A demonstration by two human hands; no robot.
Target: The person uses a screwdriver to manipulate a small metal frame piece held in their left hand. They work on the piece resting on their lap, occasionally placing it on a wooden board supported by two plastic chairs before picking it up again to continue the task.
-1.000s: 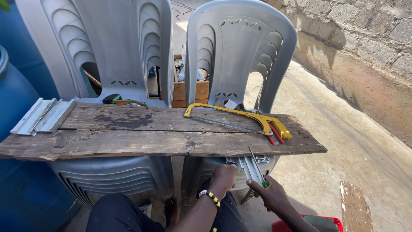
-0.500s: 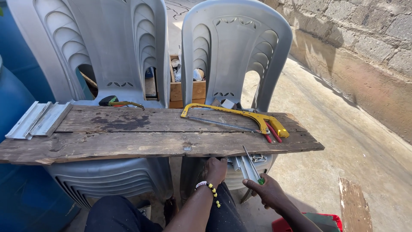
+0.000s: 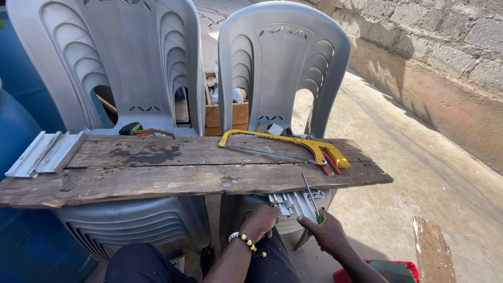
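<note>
Two hands work below the plank's near edge. Left hand (image 3: pixel 260 220) rests curled on the aluminium sections (image 3: pixel 293 203) lying on the right chair seat (image 3: pixel 325 196); whether it grips them, I cannot tell. Right hand (image 3: pixel 327 230) has fingers clenched round a green-handled screwdriver (image 3: pixel 311 198), shaft angled up toward the plank (image 3: pixel 183 167). Risk: tip skids off smooth metal toward the left fingers. Hacksaw (image 3: pixel 285 144) lies near the plank's edge; a jolt could drop it.
</note>
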